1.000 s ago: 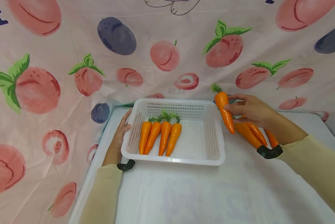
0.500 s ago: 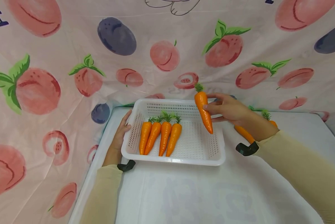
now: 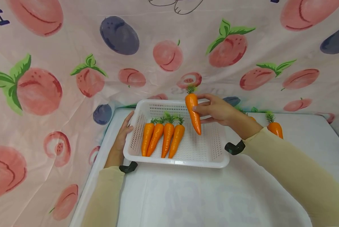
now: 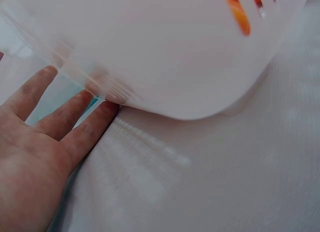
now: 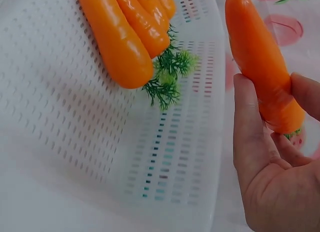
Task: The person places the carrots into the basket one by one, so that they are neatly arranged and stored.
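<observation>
My right hand (image 3: 217, 110) pinches a carrot (image 3: 192, 110) between thumb and fingers, its green top up and its tip down, over the right half of a white plastic basket (image 3: 175, 163). In the right wrist view the held carrot (image 5: 260, 57) is beside the basket wall. Several carrots (image 3: 166, 138) lie side by side in the basket's left half, tops toward the back. My left hand (image 3: 119, 142) rests against the basket's left side. The left wrist view shows its fairly straight fingertips touching the basket wall (image 4: 165, 67); the thumb is hidden there.
More carrots (image 3: 275, 128) lie on the white table (image 3: 308, 138) to the right, partly behind my right arm. A fruit-print cloth (image 3: 169, 28) hangs behind the table and along the left.
My right hand has carried the carrot leftward, from right of the basket to above its right half. The left hand, the basket and the carrots in it stay in place.
</observation>
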The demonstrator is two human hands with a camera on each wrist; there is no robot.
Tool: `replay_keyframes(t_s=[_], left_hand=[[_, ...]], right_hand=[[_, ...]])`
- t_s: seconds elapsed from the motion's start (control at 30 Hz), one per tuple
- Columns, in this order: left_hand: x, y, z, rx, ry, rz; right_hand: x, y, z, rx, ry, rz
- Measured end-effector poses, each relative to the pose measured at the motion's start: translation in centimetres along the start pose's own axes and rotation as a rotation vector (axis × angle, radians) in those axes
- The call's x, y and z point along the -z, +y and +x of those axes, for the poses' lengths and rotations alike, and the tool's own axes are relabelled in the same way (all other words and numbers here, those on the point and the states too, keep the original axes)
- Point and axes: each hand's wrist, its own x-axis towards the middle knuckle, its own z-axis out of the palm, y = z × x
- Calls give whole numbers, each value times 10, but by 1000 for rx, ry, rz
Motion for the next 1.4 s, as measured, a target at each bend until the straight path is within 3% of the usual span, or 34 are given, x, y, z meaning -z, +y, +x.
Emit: replay_keyframes(t_s=[0.4,0.87,1.07,1.4], left_hand=[[-7,6,-2,-6,-1,-12],[-6,5,-1,-4,8,11],[-6,5,-1,-12,1,21],[-5,5,-1,11,33,35]], right_hand=[[-32,-3,20,12,-68,132],[-74,0,48,-35,-137,172],[-89,6,61,-69,-121,184],[-105,15,69,-60,-52,70]])
